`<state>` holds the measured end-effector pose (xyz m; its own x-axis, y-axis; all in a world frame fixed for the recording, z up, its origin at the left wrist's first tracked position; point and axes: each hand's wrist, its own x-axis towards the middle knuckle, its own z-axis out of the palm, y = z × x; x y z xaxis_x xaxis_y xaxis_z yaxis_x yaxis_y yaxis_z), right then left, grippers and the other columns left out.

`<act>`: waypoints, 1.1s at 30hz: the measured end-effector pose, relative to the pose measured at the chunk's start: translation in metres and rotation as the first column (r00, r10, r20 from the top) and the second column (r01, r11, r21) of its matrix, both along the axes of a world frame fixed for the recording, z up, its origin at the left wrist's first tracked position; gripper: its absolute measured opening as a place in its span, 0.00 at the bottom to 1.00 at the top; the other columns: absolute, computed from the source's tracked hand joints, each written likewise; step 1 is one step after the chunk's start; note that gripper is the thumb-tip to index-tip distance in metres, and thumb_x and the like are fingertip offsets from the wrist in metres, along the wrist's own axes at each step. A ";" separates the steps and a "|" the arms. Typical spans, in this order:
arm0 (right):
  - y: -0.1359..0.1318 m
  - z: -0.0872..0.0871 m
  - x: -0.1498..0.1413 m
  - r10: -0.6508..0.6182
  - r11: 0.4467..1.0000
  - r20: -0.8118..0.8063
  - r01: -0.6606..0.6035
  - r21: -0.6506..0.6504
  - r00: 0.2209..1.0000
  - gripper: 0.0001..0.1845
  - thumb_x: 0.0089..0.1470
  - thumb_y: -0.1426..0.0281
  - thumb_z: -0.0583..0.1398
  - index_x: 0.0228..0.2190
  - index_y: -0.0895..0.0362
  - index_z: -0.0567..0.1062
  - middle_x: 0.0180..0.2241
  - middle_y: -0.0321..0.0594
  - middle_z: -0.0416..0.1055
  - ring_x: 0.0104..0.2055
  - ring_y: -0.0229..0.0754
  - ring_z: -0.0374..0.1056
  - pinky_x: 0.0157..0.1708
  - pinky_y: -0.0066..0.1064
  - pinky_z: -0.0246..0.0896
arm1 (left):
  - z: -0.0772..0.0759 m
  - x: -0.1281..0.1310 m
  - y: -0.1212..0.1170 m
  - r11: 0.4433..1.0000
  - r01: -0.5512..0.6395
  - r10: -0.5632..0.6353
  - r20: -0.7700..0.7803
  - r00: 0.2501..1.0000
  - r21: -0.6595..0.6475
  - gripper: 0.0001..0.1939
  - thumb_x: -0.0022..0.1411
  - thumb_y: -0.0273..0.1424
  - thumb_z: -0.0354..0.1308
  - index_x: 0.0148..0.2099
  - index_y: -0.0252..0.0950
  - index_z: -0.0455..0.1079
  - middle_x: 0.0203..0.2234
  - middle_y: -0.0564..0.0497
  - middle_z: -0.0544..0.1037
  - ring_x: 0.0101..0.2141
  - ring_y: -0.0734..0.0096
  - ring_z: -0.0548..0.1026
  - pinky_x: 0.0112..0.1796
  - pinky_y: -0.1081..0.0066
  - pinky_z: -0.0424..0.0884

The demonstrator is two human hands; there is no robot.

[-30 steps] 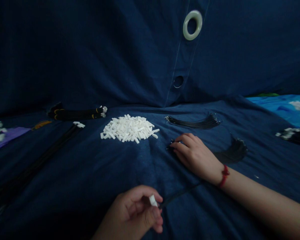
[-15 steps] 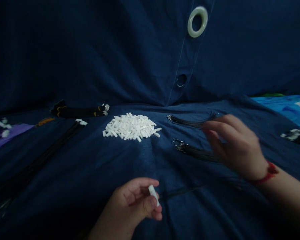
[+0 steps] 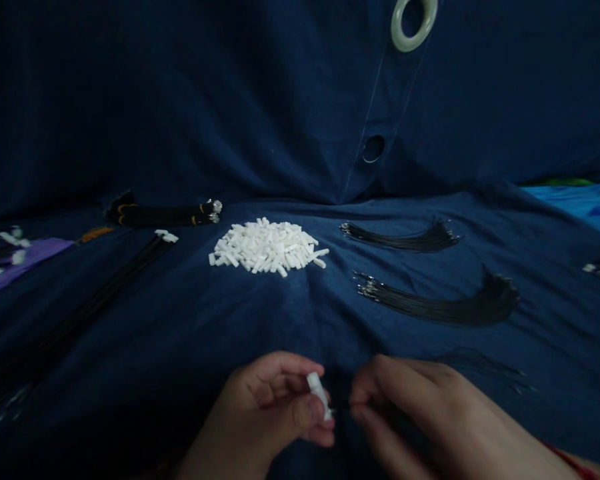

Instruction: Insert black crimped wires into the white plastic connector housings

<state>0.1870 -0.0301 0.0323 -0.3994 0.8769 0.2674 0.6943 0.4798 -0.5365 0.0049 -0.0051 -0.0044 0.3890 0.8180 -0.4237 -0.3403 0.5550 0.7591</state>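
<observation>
My left hand [image 3: 275,407] is closed, pinching a small white connector housing [image 3: 319,395] between thumb and fingers. A tiny metallic bit shows at the housing's lower end. Just to the right, my right hand [image 3: 420,407] is closed with thumb and forefinger together, a dark thin wire tip at the fingers; most of that wire is hidden. A gap separates the two hands. Beyond them lies a heap of white connector housings [image 3: 270,247]. To its right rest two bundles of black wires, an upper bundle [image 3: 405,238] and a lower bundle [image 3: 440,305], with metal ends.
Dark blue cloth [image 3: 260,313] covers the surface and rises at the back, with a pale ring [image 3: 414,27] on it. Banded black bundles [image 3: 160,215] and long wires with white ends [image 3: 105,287] lie left. Several thin wires [image 3: 485,365] lie behind my right hand.
My right hand has come down and left from the upper wire bundle to beside the left hand. My left hand keeps its hold on the connector housing. The view has shifted slightly.
</observation>
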 end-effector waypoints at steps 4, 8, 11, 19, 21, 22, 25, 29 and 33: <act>0.004 0.001 0.005 0.045 0.999 0.020 -0.044 -0.027 0.999 0.12 0.52 0.79 0.52 0.30 0.52 0.71 0.26 0.27 0.71 0.27 0.29 0.70 0.29 0.18 0.62 | -0.002 -0.003 0.000 0.999 0.020 -0.020 0.021 1.000 0.026 0.09 0.46 0.27 0.72 0.33 0.34 0.78 0.23 0.51 0.80 0.23 0.73 0.77 0.27 0.78 0.74; 0.004 0.001 0.009 0.062 0.997 0.049 -0.060 -0.039 0.997 0.12 0.53 0.79 0.51 0.30 0.53 0.71 0.25 0.28 0.70 0.26 0.30 0.69 0.28 0.19 0.62 | -0.002 -0.005 0.000 0.998 0.047 -0.047 0.019 0.999 0.030 0.09 0.47 0.28 0.71 0.33 0.34 0.78 0.23 0.51 0.80 0.24 0.73 0.77 0.28 0.77 0.73; 0.004 0.000 0.009 0.071 0.996 0.070 -0.066 -0.065 0.995 0.12 0.54 0.78 0.51 0.29 0.53 0.71 0.24 0.29 0.70 0.25 0.31 0.68 0.26 0.21 0.61 | -0.002 -0.004 0.000 0.998 0.048 -0.048 0.020 0.999 0.029 0.09 0.47 0.27 0.71 0.33 0.34 0.78 0.22 0.51 0.80 0.24 0.74 0.77 0.29 0.77 0.73; 0.002 -0.002 0.008 0.075 0.996 0.146 -0.079 0.026 0.986 0.11 0.53 0.79 0.52 0.29 0.54 0.71 0.25 0.30 0.69 0.24 0.33 0.67 0.24 0.24 0.59 | -0.003 -0.003 0.001 0.997 0.072 -0.073 0.034 0.997 0.017 0.11 0.43 0.31 0.74 0.31 0.34 0.78 0.21 0.51 0.79 0.23 0.74 0.77 0.28 0.78 0.73; 0.002 -0.001 0.009 0.090 0.995 0.167 -0.097 0.034 0.982 0.10 0.53 0.79 0.52 0.29 0.54 0.70 0.24 0.30 0.69 0.23 0.33 0.66 0.24 0.24 0.58 | -0.003 -0.004 0.001 0.998 0.064 -0.064 0.031 0.997 0.015 0.11 0.44 0.30 0.73 0.31 0.34 0.78 0.21 0.51 0.80 0.23 0.74 0.77 0.28 0.78 0.73; 0.003 0.000 0.009 0.101 0.993 0.177 -0.109 0.038 0.979 0.10 0.54 0.79 0.52 0.29 0.54 0.70 0.24 0.30 0.68 0.23 0.34 0.66 0.23 0.25 0.58 | -0.003 -0.004 0.001 0.998 0.055 -0.055 0.028 0.998 0.013 0.10 0.45 0.30 0.73 0.31 0.34 0.78 0.21 0.51 0.80 0.24 0.73 0.77 0.28 0.77 0.73; 0.003 0.000 0.010 0.123 0.988 0.219 -0.141 0.068 0.968 0.10 0.55 0.79 0.52 0.28 0.55 0.69 0.23 0.32 0.67 0.22 0.35 0.64 0.22 0.26 0.56 | -0.003 -0.004 -0.001 0.999 0.049 -0.050 0.030 0.998 0.012 0.09 0.47 0.28 0.72 0.32 0.35 0.78 0.23 0.51 0.80 0.25 0.73 0.78 0.29 0.77 0.74; 0.002 -0.003 0.010 0.147 0.976 0.259 -0.182 0.116 0.954 0.09 0.53 0.81 0.54 0.28 0.56 0.68 0.23 0.33 0.66 0.22 0.36 0.62 0.21 0.27 0.55 | -0.005 -0.004 -0.001 0.998 0.060 -0.060 0.032 0.998 0.005 0.09 0.45 0.28 0.73 0.31 0.35 0.78 0.22 0.51 0.80 0.25 0.74 0.77 0.29 0.77 0.74; 0.002 -0.003 0.011 0.149 0.977 0.270 -0.184 0.110 0.951 0.09 0.53 0.82 0.53 0.28 0.56 0.68 0.24 0.34 0.66 0.23 0.37 0.63 0.22 0.26 0.55 | -0.004 -0.002 0.002 0.998 0.062 -0.062 0.014 0.998 0.010 0.14 0.41 0.31 0.75 0.31 0.34 0.77 0.21 0.51 0.80 0.24 0.73 0.77 0.29 0.76 0.74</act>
<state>0.1978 -0.0280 0.0295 -0.6076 0.7559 0.2439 0.7049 0.6547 -0.2728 0.0028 -0.0031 -0.0086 0.4452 0.7958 -0.4104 -0.3159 0.5685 0.7597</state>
